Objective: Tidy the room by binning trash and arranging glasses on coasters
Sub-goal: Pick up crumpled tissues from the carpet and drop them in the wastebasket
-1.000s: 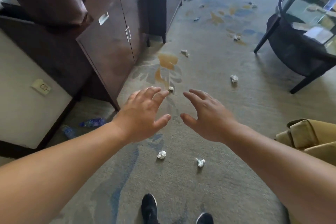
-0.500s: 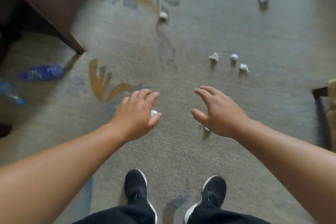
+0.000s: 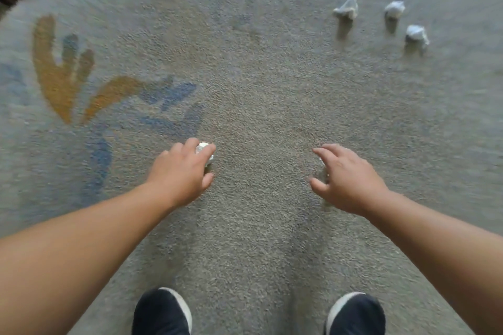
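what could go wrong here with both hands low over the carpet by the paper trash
The left hand covers part of the paper ball, so the grip may close off-centre and flick it across the carpet. The right hand hides whatever lies under it; it might grab only carpet pile. The three other paper balls lie apart further ahead and could be left behind.

Both forearms run bare up to the wrists, and the left hand [image 3: 181, 174] and right hand [image 3: 351, 179] are bare too. The feet wear low trainers, dark, near black. The left shoe [image 3: 160, 313] and the right shoe [image 3: 356, 313] each show a white band of sole curving round the toe on the side facing the other. The uppers look plain and smooth.
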Available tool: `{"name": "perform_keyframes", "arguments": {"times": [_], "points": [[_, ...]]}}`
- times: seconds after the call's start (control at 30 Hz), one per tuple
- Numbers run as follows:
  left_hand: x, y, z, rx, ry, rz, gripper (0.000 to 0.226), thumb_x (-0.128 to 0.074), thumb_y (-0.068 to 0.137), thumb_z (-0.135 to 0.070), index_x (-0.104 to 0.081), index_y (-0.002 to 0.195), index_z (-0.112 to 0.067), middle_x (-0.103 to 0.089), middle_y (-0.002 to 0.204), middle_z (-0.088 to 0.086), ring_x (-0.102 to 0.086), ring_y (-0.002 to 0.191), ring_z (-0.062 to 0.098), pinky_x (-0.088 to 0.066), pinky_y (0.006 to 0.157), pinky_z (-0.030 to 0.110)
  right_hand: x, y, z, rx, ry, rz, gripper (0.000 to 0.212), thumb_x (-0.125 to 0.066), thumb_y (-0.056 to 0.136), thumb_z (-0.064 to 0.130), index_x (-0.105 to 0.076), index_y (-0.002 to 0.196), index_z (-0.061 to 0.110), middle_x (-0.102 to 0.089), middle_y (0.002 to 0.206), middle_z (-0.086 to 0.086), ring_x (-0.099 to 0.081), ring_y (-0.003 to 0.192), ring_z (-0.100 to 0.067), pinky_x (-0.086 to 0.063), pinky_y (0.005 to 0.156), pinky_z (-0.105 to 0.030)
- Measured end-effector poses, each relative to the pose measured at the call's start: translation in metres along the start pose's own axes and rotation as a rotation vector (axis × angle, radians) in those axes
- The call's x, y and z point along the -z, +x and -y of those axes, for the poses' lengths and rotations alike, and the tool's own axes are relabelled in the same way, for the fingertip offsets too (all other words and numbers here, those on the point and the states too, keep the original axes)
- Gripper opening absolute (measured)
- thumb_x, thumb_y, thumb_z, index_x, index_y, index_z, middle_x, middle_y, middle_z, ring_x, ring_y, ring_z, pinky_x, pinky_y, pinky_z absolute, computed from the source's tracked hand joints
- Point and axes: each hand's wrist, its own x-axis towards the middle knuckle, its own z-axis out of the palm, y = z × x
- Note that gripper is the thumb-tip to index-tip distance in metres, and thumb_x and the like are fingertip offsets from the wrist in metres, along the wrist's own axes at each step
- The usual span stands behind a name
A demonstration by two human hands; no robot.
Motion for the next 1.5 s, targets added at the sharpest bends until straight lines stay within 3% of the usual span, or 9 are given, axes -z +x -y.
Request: {"name": "perform_keyframes", "arguments": {"times": [0.17,0.27,0.37,0.57,0.67,0.83,1.17,1.33,1.5], "points": [[-0.017,0.016,0.001,0.021,-0.038,0.075,0.049,-0.053,0.091,-0.04,-0.032,0.135,-0.035,-0.039,0.13,0.008,-0.054,0.108,0.03,-0.053,0.081,0.045,-0.023,0.014,-0.014,-0.191,0.008,0.12,0.064,-0.055,0.085,0.041,-0.032,0.143,0.027,-0.029,0.151,-0.006,-0.04,0.129,-0.034,-0.043,0.1,-0.048],[-0.022,0.024,0.001,0.039,-0.094,0.03,0.015,-0.045,0.092,-0.015,-0.04,0.105,-0.022,-0.039,0.11,0.008,-0.052,0.088,0.028,-0.046,0.066,0.041,-0.035,0.017,-0.019,-0.237,0.034,0.053,0.031,-0.049,0.088,0.018,-0.044,0.119,0.019,-0.041,0.125,-0.011,-0.051,0.105,-0.036,-0.046,0.08,-0.042],[-0.02,0.031,0.001,0.025,-0.099,0.049,0.016,-0.041,0.091,-0.007,-0.034,0.085,-0.02,-0.035,0.093,0.004,-0.045,0.073,0.024,-0.036,0.058,0.037,-0.042,0.017,-0.021,-0.194,0.065,0.021,0.007,-0.045,0.089,0.008,-0.042,0.09,0.014,-0.047,0.103,-0.011,-0.053,0.092,-0.034,-0.042,0.071,-0.037],[0.021,0.031,0.002,-0.127,-0.127,-0.006,0.014,-0.036,0.091,-0.008,-0.038,0.086,-0.021,-0.037,0.087,0.002,-0.043,0.067,0.021,-0.031,0.054,0.034,0.003,0.028,0.007,-0.082,0.096,-0.065,0.011,-0.05,0.084,0.001,-0.052,0.091,0.01,-0.048,0.091,-0.005,-0.049,0.086,-0.027,-0.035,0.066,-0.032],[0.056,0.025,0.003,-0.146,-0.126,-0.053,0.011,-0.037,0.093,-0.012,-0.039,0.087,-0.021,-0.037,0.086,0.002,-0.043,0.067,0.022,-0.031,0.054,0.034,0.031,0.037,0.019,-0.126,0.111,-0.117,0.022,-0.052,0.083,0.007,-0.053,0.104,0.012,-0.049,0.106,-0.009,-0.051,0.101,-0.032,-0.042,0.072,-0.034],[0.084,0.013,0.008,-0.17,-0.133,-0.124,0.011,-0.039,0.094,-0.015,-0.037,0.085,-0.023,-0.038,0.086,0.0,-0.042,0.066,0.019,-0.035,0.054,0.034,0.012,0.025,0.025,-0.198,0.081,0.147,0.052,-0.063,0.084,0.034,-0.039,0.13,0.029,-0.038,0.131,-0.007,-0.05,0.113,-0.034,-0.049,0.093,-0.043],[0.055,0.002,0.013,-0.175,-0.146,-0.111,0.005,-0.04,0.094,-0.022,-0.04,0.091,-0.026,-0.042,0.091,-0.001,-0.049,0.076,0.021,-0.047,0.061,0.038,-0.047,0.029,0.03,-0.091,0.085,0.021,0.005,-0.039,0.09,0.014,-0.041,0.086,0.016,-0.043,0.092,-0.004,-0.055,0.08,-0.03,-0.039,0.067,-0.032],[0.083,0.001,0.009,-0.26,-0.219,-0.214,0.004,-0.041,0.094,-0.022,-0.045,0.095,-0.023,-0.044,0.094,-0.003,-0.045,0.087,0.02,-0.047,0.073,0.037,0.032,0.044,0.081,-0.055,0.497,-0.158,0.006,-0.054,0.09,0.023,-0.06,0.088,0.023,-0.06,0.09,0.008,-0.063,0.08,-0.02,-0.05,0.067,-0.033],[0.125,0.003,-0.005,-0.287,-0.489,-0.38,0.008,-0.044,0.095,-0.024,-0.047,0.102,-0.027,-0.045,0.1,-0.006,-0.054,0.076,0.021,-0.048,0.067,0.041,0.102,0.038,0.125,-0.012,1.143,-0.087,0.012,-0.068,0.082,0.014,-0.063,0.093,0.018,-0.066,0.081,0.001,-0.058,0.064,-0.014,-0.048,0.052,-0.028]]}}
